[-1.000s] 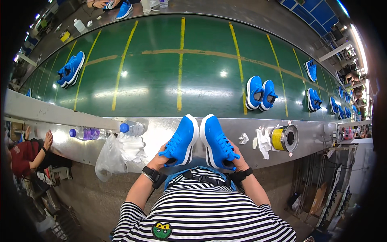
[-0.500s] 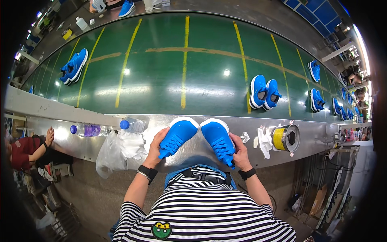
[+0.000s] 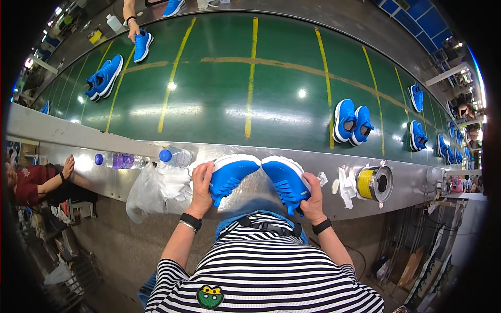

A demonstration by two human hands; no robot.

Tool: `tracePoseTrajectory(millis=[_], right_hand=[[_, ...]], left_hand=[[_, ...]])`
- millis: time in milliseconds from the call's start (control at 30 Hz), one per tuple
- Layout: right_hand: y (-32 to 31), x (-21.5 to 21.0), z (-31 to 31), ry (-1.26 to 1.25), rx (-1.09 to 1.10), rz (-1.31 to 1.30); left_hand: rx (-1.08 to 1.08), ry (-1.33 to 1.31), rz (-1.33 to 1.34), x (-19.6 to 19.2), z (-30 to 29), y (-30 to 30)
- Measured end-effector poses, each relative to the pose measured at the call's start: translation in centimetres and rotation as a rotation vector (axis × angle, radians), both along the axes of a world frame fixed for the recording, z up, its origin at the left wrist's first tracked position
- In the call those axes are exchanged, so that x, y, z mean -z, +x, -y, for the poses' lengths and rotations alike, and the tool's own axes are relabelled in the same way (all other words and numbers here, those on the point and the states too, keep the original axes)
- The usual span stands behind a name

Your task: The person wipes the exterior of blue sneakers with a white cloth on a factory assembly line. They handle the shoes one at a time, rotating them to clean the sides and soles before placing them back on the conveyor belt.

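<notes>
- Over the metal surface (image 3: 409,180), the left hand (image 3: 202,190) grips one blue shoe (image 3: 232,171) by its outer side.
- The right hand (image 3: 313,201) grips the other shoe (image 3: 283,180); a narrow gap parts the toes.
- Just beyond the toes runs the green belt (image 3: 209,94)'s near edge.

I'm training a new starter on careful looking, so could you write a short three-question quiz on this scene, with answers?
1. What does each hand's grip hold, the left grip and the right grip?
2. True or false: the plastic bag lies to the left of the yellow-labelled can.
3. Which colour are the stripes running across the green belt? A red, B yellow, C white.

Key: 1. One blue shoe in the left, another blue shoe in the right. 2. True. 3. B.
</notes>
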State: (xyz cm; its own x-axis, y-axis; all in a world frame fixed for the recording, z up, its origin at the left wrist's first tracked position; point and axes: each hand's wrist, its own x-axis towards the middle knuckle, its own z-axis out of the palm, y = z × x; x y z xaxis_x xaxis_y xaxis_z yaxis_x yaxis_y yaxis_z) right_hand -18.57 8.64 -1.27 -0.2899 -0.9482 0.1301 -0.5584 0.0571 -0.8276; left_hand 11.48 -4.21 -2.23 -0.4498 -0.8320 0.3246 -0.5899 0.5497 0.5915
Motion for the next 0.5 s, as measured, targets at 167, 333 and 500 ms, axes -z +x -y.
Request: tracePoseTrajectory(millis=[167, 333, 500], right_hand=[[0.7, 0.6, 0.3, 0.028, 0.065, -0.013], [1.5, 0.8, 0.9, 0.004, 0.095, -0.136], [3.2, 1.0, 2.0, 0.121, 0.108, -0.3]], left_hand=[[-0.071, -0.036, 0.114, 1.0, -0.4, 0.2], [-0.173, 0.015, 0.186, 1.4, -1.5, -0.9], [-0.182, 0.05, 0.372, 0.9, -2.2, -2.9]])
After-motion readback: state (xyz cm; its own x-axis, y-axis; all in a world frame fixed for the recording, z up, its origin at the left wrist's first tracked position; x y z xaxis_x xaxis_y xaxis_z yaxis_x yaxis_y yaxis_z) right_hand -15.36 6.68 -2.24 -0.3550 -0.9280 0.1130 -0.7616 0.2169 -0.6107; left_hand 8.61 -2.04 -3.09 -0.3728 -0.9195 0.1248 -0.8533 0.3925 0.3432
